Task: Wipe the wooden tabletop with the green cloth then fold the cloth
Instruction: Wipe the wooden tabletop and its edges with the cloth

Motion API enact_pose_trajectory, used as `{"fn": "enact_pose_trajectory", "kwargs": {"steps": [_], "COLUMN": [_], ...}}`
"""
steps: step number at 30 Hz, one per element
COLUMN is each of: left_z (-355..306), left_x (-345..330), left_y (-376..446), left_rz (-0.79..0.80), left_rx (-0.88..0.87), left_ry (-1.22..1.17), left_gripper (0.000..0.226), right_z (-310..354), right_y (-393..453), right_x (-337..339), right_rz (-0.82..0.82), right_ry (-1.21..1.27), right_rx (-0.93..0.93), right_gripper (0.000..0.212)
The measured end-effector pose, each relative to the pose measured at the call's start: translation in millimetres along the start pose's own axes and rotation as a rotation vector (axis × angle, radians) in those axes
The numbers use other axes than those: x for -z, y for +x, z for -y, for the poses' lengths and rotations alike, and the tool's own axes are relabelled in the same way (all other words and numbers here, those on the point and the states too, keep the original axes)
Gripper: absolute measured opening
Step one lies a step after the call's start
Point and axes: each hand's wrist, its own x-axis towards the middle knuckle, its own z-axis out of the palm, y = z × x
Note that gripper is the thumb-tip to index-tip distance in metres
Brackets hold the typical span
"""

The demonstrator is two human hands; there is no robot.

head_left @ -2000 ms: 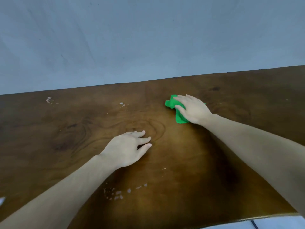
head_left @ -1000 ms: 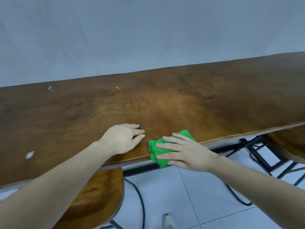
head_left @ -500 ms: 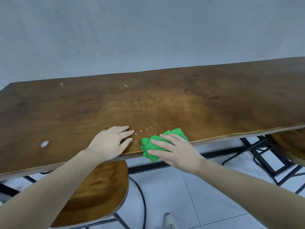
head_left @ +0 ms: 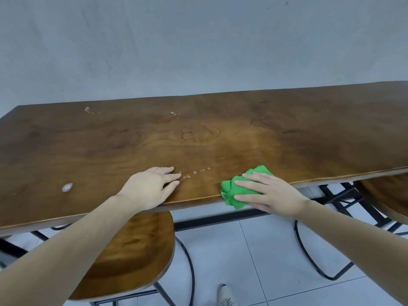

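The person's right hand (head_left: 270, 194) lies flat on the green cloth (head_left: 235, 191), its fingers straight and spread, pressing the bunched cloth down at the near edge of the wooden counter (head_left: 220, 138); the grip is wide, with no finger curled round the fabric. The cloth sits crumpled rather than folded, partly on the counter top and partly hanging over the front edge, with a lobe of it showing beyond the fingertips and another drooping below the rim. The left hand (head_left: 152, 187) rests palm down on the counter well to the left of the cloth, fingers extended and slightly parted, its grip likewise wide and holding nothing. Between the two hands, just beyond the left fingertips, a short row of pale droplets (head_left: 195, 172) lies on the wood. More pale specks (head_left: 174, 113) sit near the far edge, another cluster (head_left: 87, 110) lies towards the far left corner, and a single round whitish spot (head_left: 67, 187) lies to the left of the left forearm. Under the counter a wooden stool seat (head_left: 132, 250) on a dark metal frame stands below the left arm, and the edge of a second stool (head_left: 384, 195) shows at the right. The tip of a light shoe (head_left: 226, 295) shows on the pale tiled floor (head_left: 254, 250).
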Motion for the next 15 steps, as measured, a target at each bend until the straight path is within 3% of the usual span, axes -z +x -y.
{"fn": "enact_pose_trajectory", "kwargs": {"steps": [7,15], "left_z": [26,33], "left_x": [-6,0], "left_y": [-13,-14], "left_rz": [-0.025,-0.016], "left_rx": [0.025,0.099], "left_ry": [0.018,-0.036], "left_gripper": [0.05,0.046], "right_z": [51,90], "right_y": [60,135], "right_x": [-11,-14], "right_rz": [0.062,0.14], "right_ry": [-0.028,0.126], "right_rx": [-0.03,-0.036], "right_gripper": [0.044,0.045]}}
